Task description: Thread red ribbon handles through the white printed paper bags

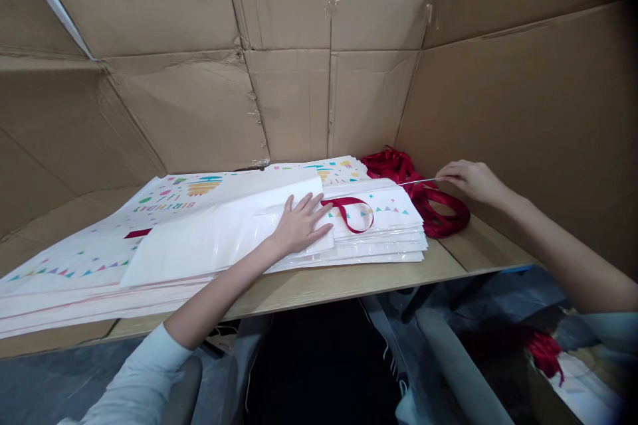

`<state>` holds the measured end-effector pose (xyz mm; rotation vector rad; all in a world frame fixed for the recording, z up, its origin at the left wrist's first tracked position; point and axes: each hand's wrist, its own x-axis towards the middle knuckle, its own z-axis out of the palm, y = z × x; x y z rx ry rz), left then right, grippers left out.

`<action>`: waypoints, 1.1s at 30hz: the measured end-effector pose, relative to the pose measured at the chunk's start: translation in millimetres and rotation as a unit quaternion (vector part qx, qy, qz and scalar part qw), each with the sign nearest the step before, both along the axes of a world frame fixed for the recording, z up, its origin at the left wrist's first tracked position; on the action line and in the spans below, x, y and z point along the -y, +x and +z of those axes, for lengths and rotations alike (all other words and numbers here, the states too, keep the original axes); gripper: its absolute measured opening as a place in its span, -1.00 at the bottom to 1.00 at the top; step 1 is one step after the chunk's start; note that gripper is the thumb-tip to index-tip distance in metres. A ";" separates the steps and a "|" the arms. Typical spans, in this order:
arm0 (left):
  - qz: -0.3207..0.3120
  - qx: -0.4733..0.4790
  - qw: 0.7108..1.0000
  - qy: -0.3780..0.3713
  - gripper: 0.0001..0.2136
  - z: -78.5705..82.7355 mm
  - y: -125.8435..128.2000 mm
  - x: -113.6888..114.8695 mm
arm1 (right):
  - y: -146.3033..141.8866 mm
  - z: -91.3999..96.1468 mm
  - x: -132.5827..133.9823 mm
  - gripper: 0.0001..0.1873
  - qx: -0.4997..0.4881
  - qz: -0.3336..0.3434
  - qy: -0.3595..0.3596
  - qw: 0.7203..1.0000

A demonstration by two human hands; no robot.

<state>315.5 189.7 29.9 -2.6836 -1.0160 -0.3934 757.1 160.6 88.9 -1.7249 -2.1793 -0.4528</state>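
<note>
My left hand lies flat with fingers spread on a white flattened paper bag atop a stack of birthday-print bags. A red ribbon loop rests on the stack just right of my fingertips. My right hand is closed in a pinch on a thin silver needle-like rod that points left over the stack. It hovers above a pile of red ribbons at the right.
A wooden table carries a second stack of printed bags at the left. Cardboard walls enclose the back and both sides. Below the table edge are bags and more red ribbon at the lower right.
</note>
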 end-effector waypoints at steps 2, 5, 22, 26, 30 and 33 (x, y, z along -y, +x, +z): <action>0.002 0.002 1.000 0.001 -0.48 0.2 1.6 0.7 | -27.7 -2.0 -7.4 -0.67 0.008 0.064 0.003 0.998; 0.003 0.010 1.000 0.002 -0.47 0.2 2.9 1.9 | -73.5 -7.1 -17.9 -0.64 0.021 0.132 -0.003 0.991; 0.013 0.054 0.998 -0.023 -0.45 -2.1 -6.4 1.4 | -223.0 -22.9 -45.1 -0.78 0.184 0.275 0.068 0.941; -0.013 0.123 0.990 -0.063 -0.38 4.3 -9.3 -0.7 | -246.1 -35.1 -49.4 -0.75 0.135 0.279 0.094 0.946; 0.005 0.170 0.981 -0.092 -0.51 13.1 -27.2 -4.1 | -246.5 -44.1 -45.0 -0.73 0.103 0.259 0.105 0.955; 0.113 0.111 0.985 -0.067 -0.53 10.1 -46.1 -2.4 | -237.7 -47.7 -36.5 -0.73 0.071 0.254 0.092 0.960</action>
